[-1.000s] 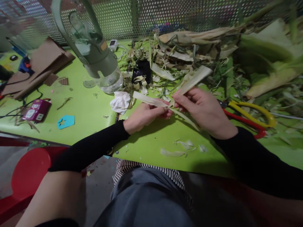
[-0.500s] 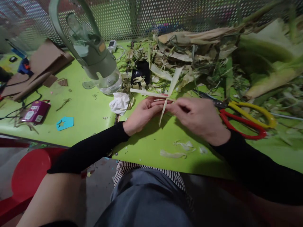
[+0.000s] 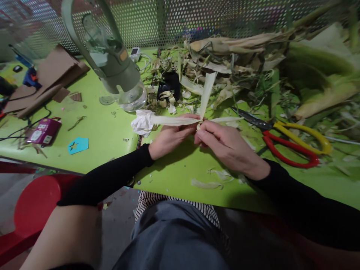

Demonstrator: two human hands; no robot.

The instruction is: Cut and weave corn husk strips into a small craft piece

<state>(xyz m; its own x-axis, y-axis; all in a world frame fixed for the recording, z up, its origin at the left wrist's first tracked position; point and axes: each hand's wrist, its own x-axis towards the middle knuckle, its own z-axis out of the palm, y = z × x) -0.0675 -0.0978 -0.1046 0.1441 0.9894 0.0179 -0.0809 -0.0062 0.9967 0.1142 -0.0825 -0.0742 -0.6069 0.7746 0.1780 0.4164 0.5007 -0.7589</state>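
Pale corn husk strips [image 3: 207, 93] meet in a small knot between my hands, above the green table [image 3: 168, 170]. One strip points away from me, one lies to the left over my fingers, and one reaches right behind my other hand. My left hand [image 3: 173, 137] is closed on the strips near the crossing, thumb on the near side. My right hand [image 3: 227, 144] pinches at the crossing with thumb and forefinger; the bit under its fingertips is mostly hidden. Scissors [image 3: 292, 148] with one red and one yellow handle lie partly open to the right of my right hand.
A water bottle [image 3: 120, 75] stands beyond a crumpled tissue [image 3: 142, 123]. Dried husk scraps [image 3: 208, 60] heap along the perforated panel [image 3: 180, 22]. A black phone-like object [image 3: 169, 86], purple box [image 3: 44, 132], blue card [image 3: 78, 145], brown cardboard [image 3: 53, 80] and red stool [image 3: 36, 202] are around.
My right hand has turned and moved slightly left, now pinching at the crossing. The strip that hung down toward me no longer shows there; one now extends right behind that hand.
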